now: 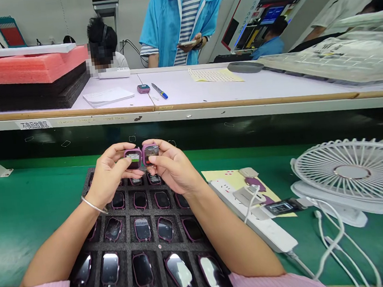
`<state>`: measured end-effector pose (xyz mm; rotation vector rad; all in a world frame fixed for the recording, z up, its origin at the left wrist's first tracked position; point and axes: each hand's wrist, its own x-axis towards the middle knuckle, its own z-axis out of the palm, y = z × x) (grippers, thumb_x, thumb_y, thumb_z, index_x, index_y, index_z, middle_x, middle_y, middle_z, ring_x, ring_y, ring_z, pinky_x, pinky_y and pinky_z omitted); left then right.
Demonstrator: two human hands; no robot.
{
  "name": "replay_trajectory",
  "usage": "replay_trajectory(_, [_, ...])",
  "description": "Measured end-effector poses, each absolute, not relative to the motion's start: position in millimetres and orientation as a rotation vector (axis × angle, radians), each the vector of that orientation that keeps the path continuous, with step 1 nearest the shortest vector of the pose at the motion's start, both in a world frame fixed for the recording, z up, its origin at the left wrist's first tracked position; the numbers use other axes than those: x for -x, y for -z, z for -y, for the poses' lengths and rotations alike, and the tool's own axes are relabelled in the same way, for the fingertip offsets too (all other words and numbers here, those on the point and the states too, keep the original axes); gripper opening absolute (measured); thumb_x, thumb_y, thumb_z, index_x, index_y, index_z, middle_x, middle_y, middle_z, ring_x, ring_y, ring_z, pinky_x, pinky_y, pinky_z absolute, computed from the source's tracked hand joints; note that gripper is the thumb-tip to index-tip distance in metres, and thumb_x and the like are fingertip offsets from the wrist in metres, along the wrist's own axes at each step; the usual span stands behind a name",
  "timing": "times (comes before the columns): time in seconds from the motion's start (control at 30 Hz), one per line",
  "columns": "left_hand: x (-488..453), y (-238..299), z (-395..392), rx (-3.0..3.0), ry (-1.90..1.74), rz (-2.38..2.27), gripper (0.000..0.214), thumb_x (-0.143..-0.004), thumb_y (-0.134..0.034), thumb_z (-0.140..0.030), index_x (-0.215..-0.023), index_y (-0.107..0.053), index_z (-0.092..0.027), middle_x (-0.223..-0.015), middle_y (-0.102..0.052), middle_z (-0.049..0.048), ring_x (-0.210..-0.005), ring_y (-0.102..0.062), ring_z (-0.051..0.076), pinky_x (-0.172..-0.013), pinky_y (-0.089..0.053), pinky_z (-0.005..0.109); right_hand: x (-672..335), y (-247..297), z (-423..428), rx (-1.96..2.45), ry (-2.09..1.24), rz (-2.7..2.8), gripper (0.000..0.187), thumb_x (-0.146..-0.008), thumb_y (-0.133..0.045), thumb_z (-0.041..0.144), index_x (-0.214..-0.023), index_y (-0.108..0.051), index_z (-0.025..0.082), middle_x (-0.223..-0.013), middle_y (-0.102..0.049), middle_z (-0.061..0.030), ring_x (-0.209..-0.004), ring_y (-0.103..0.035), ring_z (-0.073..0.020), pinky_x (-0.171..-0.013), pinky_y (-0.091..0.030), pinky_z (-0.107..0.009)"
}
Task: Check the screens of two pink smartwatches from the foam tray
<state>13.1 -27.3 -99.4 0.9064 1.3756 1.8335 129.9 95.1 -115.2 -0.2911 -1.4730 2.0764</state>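
Evidently mid-inspection: two purple watch bodies, left one [133, 158] pinched in the left hand [108, 177], right one [151, 153] in the right hand [173, 169], held side by side above the foam tray [128, 239]'s twelve-o'clock edge; comparing screens seems next.

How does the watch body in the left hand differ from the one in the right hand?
The left watch body shows a lit screen with a green band; the right watch body shows a dark, glossy face. The left hand holds its piece slightly lower than the right hand does. Both are purple-edged, pinched by the fingertips and side by side above the foam tray.
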Motion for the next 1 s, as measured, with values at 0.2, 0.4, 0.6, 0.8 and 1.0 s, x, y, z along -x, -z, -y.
replay_trajectory(0.2, [-11.1,99.7,28.0,-0.917,-1.846,-1.345,0.032,-0.075,-0.067,-0.021,-0.106,-0.061,-0.017,-0.090,-0.071,-0.0006,-0.059,-0.075,0.016,-0.061,-0.066,0.028,-130.2,114.6,-96.9,0.251,-2.124,1.448,0.035,-0.071,-0.072,0.024,-0.105,-0.065,0.020,-0.080,-0.066,0.0023,-0.053,-0.056,-0.0092,-0.052,-0.047,-0.027])
replay_trajectory(0.4, [-11.6,100.7,28.2,-0.945,-1.842,-1.369,0.036,-0.074,-0.072,-0.021,-0.108,-0.061,-0.017,-0.095,-0.071,0.0004,-0.060,-0.075,0.016,-0.061,-0.066,0.027,-129.5,115.6,-97.3,0.249,-2.123,1.459,0.034,-0.073,-0.074,0.027,-0.105,-0.066,0.021,-0.081,-0.067,0.0021,-0.052,-0.056,-0.0093,-0.052,-0.047,-0.028])
replay_trajectory(0.6, [-12.3,101.6,27.3,-0.934,-1.842,-1.411,0.038,-0.074,-0.073,-0.023,-0.109,-0.060,-0.017,-0.105,-0.070,0.0038,-0.059,-0.074,0.014,-0.061,-0.066,0.026,-128.9,115.8,-95.6,0.268,-2.116,1.464,0.038,-0.072,-0.076,0.025,-0.107,-0.065,0.021,-0.085,-0.068,0.0016,-0.054,-0.057,-0.0088,-0.054,-0.047,-0.027])
replay_trajectory(0.8, [-12.7,100.1,28.5,-0.974,-1.825,-1.377,0.044,-0.069,-0.072,-0.017,-0.112,-0.059,-0.018,-0.105,-0.068,0.0027,-0.062,-0.075,0.013,-0.066,-0.066,0.027,-128.8,117.2,-97.1,0.258,-2.115,1.461,0.040,-0.067,-0.070,0.017,-0.107,-0.065,0.021,-0.083,-0.068,0.0019,-0.055,-0.056,-0.0096,-0.055,-0.046,-0.027])
replay_trajectory(1.0, [-13.9,98.9,29.4,-0.984,-1.812,-1.400,0.045,-0.068,-0.069,-0.016,-0.112,-0.059,-0.018,-0.109,-0.067,0.0036,-0.063,-0.074,0.012,-0.067,-0.066,0.027,-127.8,118.1,-97.7,0.264,-2.109,1.460,0.035,-0.072,-0.074,0.026,-0.106,-0.066,0.021,-0.081,-0.067,0.0017,-0.055,-0.055,-0.0099,-0.053,-0.045,-0.027])
